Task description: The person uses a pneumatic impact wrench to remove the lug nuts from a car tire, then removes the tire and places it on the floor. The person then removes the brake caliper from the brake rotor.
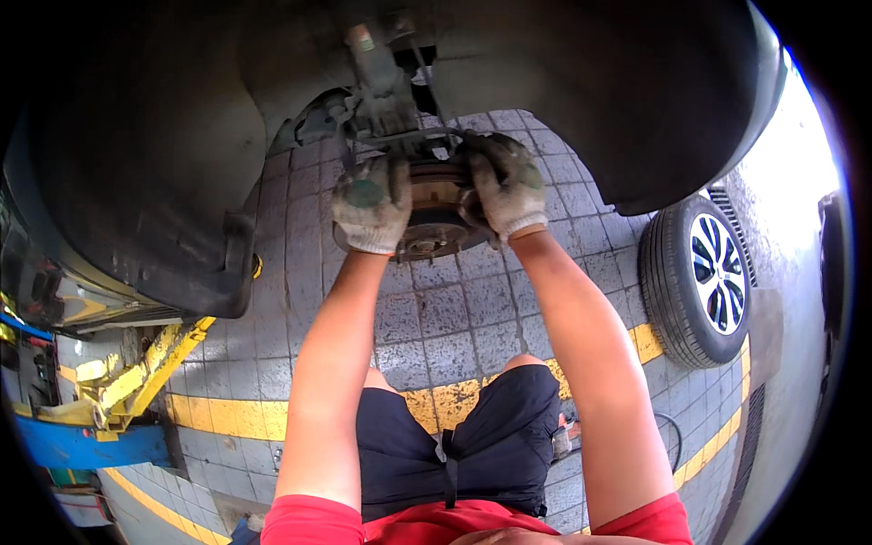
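Grey-white gloves (365,193) cover both hands; the left hand (374,207) and right hand (510,186) lie at opposite sides of the brake disc (438,220) between them, perhaps for balance. Fingertips are hidden, so I can't tell whether they grip. The wheel (674,286) stands rightward of them, seemingly to leave room.

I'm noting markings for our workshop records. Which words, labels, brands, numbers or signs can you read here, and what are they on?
None can be read.
Small label on the strut: too blurred.
Centre cap of the wheel: too small.
Left glove: green patch, no legible text.
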`<state>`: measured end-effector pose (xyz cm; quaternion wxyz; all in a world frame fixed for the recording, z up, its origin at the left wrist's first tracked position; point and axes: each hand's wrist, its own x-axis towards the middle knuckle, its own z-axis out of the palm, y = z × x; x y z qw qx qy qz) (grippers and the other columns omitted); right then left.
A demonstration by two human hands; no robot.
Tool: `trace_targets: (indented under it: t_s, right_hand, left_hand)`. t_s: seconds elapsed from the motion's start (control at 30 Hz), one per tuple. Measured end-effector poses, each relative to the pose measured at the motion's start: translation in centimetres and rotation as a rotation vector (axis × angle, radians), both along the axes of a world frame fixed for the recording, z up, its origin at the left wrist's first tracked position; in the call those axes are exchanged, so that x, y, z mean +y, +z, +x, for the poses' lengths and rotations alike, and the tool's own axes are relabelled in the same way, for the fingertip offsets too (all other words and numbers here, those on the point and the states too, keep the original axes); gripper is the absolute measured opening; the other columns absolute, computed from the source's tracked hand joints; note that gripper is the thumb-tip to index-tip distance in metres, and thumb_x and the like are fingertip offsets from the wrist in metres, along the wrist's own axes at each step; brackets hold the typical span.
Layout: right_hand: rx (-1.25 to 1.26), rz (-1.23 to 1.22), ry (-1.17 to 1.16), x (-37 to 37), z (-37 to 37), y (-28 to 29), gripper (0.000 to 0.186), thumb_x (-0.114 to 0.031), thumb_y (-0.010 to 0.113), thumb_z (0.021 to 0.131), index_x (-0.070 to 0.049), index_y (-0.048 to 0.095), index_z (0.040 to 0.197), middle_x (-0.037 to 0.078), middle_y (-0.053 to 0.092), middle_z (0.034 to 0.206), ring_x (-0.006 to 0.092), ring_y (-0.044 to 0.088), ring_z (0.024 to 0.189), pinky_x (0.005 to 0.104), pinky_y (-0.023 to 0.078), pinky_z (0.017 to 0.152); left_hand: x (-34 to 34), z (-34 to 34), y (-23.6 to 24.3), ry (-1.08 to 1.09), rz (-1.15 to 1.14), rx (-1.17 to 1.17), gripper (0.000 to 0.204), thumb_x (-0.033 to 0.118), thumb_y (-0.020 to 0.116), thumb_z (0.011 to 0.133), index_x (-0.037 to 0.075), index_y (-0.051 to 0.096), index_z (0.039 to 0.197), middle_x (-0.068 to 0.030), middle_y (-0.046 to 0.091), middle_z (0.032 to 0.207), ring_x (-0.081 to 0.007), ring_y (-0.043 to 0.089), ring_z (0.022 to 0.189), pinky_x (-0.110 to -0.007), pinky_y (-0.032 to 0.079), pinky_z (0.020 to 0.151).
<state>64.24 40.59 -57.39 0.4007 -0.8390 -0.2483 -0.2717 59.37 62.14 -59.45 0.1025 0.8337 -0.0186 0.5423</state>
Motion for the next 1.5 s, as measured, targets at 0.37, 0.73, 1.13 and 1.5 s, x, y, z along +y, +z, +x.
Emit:
trace_targets:
  t_s: [0.37,0.73,1.13,1.5]
  right_hand:
    - [0.305,0.231,-0.014,-12.2,-4.7,-12.3,0.042,-0.024,0.063,0.099,-0.012,0.065,0.14,0.019,0.063,0.143,0.0406,0.053,0.137,0.0454,0.043,0.115]
    - [1.278,-0.52,-0.381,-36.7,-32.1,-41.5,0.062,-0.043,0.071,0.092,-0.021,0.057,0.148,0.021,0.063,0.138,0.0421,0.058,0.13,0.0481,0.046,0.112]
    - [1.134,-0.171,-0.415,-27.8,-28.1,-43.4,0.047,-0.047,0.07,0.097,-0.004,0.073,0.115,0.022,0.074,0.111,0.0374,0.07,0.105,0.0443,0.053,0.094]
    - [0.122,0.105,0.098,-2.9,-10.7,3.0,0.044,-0.013,0.075,0.085,-0.007,0.07,0.128,0.018,0.068,0.129,0.0357,0.065,0.117,0.0442,0.054,0.1]
  left_hand:
    - [4.3,1.7,-4.9,0.318,0.614,-0.064,0.023,0.033,0.068,0.098,0.017,0.073,0.114,-0.0123,0.076,0.099,-0.0338,0.073,0.082,-0.047,0.058,0.067]
    - [23.9,8.1,-8.4,0.43,1.004,-0.163,0.048,0.04,0.06,0.103,0.007,0.064,0.137,-0.0142,0.075,0.109,-0.0289,0.074,0.083,-0.046,0.06,0.069]
    - [7.9,0.8,-5.8,0.403,0.695,0.165,0.064,0.023,0.066,0.089,0.023,0.055,0.151,-0.0136,0.071,0.127,-0.0344,0.071,0.105,-0.05,0.06,0.084]
    - [-10.8,-11.6,4.4,-0.548,-0.728,0.329,0.052,0.035,0.053,0.109,0.004,0.051,0.151,-0.0242,0.057,0.144,-0.0435,0.054,0.132,-0.047,0.041,0.114]
